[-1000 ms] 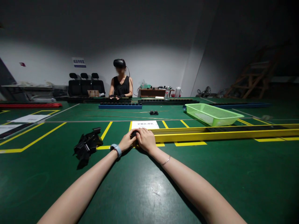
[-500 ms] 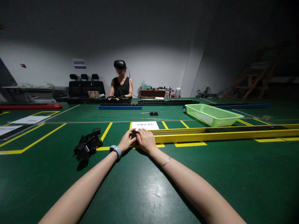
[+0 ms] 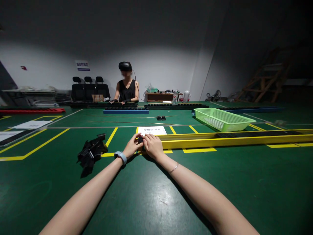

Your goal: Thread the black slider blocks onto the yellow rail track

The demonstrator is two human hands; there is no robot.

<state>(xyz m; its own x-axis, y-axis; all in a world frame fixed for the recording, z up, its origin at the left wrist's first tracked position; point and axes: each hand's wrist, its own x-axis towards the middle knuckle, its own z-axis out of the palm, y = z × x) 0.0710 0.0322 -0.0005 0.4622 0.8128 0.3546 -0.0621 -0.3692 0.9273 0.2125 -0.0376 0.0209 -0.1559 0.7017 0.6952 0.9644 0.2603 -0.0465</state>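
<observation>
My left hand [image 3: 132, 147] is closed on a small black block [image 3: 140, 140] at the left end of a long yellow rail [image 3: 207, 142]. My right hand [image 3: 153, 146] wraps over that end of the rail, its fingertips beside the block. The hands hide most of the block and the rail's end, so I cannot tell how far the block sits inside. Left of my left hand lies a heap of black plastic parts [image 3: 91, 153] on the green table [image 3: 156, 202]. A white paper label [image 3: 155, 131] lies just behind my hands.
Behind the rail stands a light green basket [image 3: 223, 121]. Two small black pieces [image 3: 160, 117] and thin rods lie farther back, near a blue rail [image 3: 126, 112]. Across the table a person [image 3: 127, 86] in a headset works with both hands. White sheets [image 3: 31, 125] lie at left.
My hands stay at the rail's end with hardly any movement around the black block. The view has shifted very slightly. Across the table, the person's hands have moved a little to the left.
</observation>
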